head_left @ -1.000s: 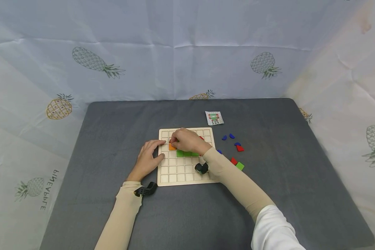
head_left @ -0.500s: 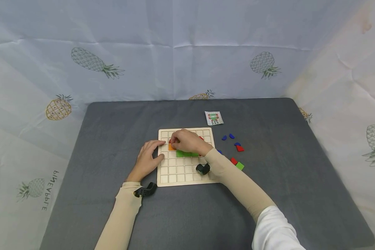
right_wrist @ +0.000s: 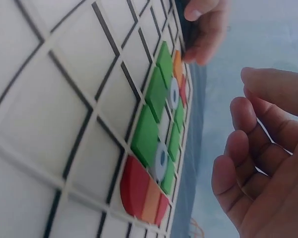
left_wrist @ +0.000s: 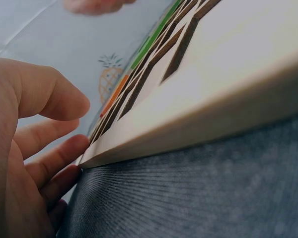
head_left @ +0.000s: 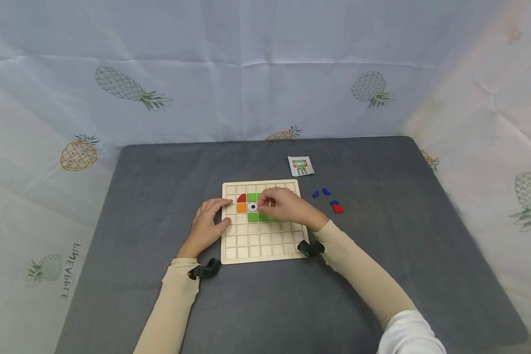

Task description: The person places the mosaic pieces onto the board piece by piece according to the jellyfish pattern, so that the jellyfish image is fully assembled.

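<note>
A wooden grid board lies on the grey table. My left hand rests at its left edge, fingertips and thumb touching the rim. Over the board's middle right, my right hand hovers with loosely bent fingers; the right wrist view shows nothing between them. On the board's left part sit a red quarter-circle, an orange square and a white eye disc, with green squares alongside. Another eye disc and a red-orange-red column, whose orange square is in the middle, show in the right wrist view.
Right of the board lie several blue half-rounds and a red quarter-circle piece. A small picture card lies behind the board. The right sleeve covers part of the table's right side. A pineapple-print curtain stands behind.
My right hand has lifted away from the board's upper left and moved right, uncovering the red quarter-circle, eye disc and green squares. My left hand has stayed at the edge.
</note>
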{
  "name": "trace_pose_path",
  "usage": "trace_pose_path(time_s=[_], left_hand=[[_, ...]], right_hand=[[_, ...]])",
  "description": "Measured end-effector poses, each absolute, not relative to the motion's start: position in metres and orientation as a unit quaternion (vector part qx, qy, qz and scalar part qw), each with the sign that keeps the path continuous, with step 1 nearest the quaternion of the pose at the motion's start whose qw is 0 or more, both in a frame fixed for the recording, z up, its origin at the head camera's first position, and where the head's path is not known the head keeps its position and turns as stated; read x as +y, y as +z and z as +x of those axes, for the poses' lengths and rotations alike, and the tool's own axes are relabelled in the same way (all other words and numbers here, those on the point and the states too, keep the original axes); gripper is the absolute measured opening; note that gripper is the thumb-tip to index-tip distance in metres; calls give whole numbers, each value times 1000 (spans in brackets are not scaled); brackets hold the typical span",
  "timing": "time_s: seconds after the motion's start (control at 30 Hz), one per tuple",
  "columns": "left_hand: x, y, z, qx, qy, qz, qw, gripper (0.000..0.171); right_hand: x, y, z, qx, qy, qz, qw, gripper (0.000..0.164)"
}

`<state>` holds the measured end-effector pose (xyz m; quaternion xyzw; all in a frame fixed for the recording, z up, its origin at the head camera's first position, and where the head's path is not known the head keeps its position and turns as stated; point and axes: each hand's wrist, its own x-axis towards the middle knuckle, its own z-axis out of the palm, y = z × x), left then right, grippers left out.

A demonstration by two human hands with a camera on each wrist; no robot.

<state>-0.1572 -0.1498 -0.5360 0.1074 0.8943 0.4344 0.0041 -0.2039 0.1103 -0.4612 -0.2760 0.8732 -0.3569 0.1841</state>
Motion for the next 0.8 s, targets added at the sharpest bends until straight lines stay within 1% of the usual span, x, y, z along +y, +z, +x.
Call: trace_pose_path(time_s=[0.13, 0.27, 0.53, 0.8], left_hand=[[-151, -536, -157, 896, 432, 102, 13, 49], [-152, -535, -157, 895, 433, 102, 15, 48], [-150, -535, -157, 895, 434, 102, 16, 47], [-149, -535, -157, 896, 434, 98, 14, 45]], right_hand=[[131, -452, -198, 871, -376, -262, 176, 4], [157, -443, -194, 880, -384, -229, 161, 5], [211, -433, -189, 910, -370, -151, 112, 9], [241, -433, -182, 921, -355, -112, 113, 14]])
